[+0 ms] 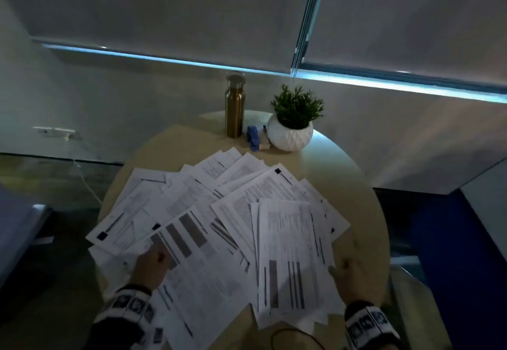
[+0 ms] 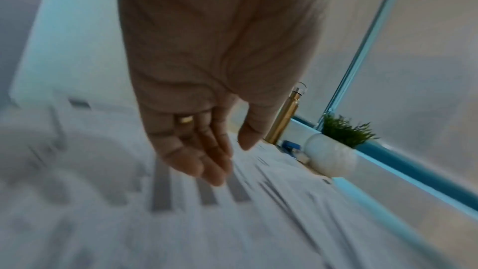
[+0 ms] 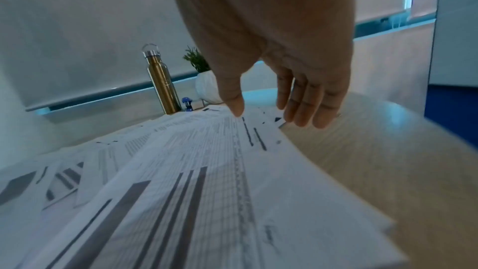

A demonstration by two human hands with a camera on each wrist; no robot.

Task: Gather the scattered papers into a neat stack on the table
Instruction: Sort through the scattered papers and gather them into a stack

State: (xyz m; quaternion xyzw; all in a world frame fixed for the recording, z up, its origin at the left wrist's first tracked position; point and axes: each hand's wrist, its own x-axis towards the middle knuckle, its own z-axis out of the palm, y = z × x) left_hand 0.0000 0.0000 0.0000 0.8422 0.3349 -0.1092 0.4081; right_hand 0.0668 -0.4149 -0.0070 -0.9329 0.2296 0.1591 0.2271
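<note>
Several printed white papers point(image 1: 219, 220) lie fanned out and overlapping across a round beige table point(image 1: 365, 204). My left hand point(image 1: 152, 263) hovers over the left side of the spread, above a sheet with grey bars point(image 2: 204, 193); its fingers point(image 2: 207, 163) hang straight and relaxed and hold nothing. My right hand point(image 1: 347, 273) is at the right edge of the nearest sheet point(image 3: 207, 171), fingers point(image 3: 308, 105) extended just above the paper's edge and the bare table point(image 3: 362, 161), thumb over the paper. Whether either hand touches paper is unclear.
At the table's far edge stand a gold metal bottle point(image 1: 234, 105), a blue stapler point(image 1: 253, 138) and a small green plant in a white pot point(image 1: 292, 130). Some sheets overhang the table's left and near edges. A dark cable point(image 1: 290, 334) lies near me.
</note>
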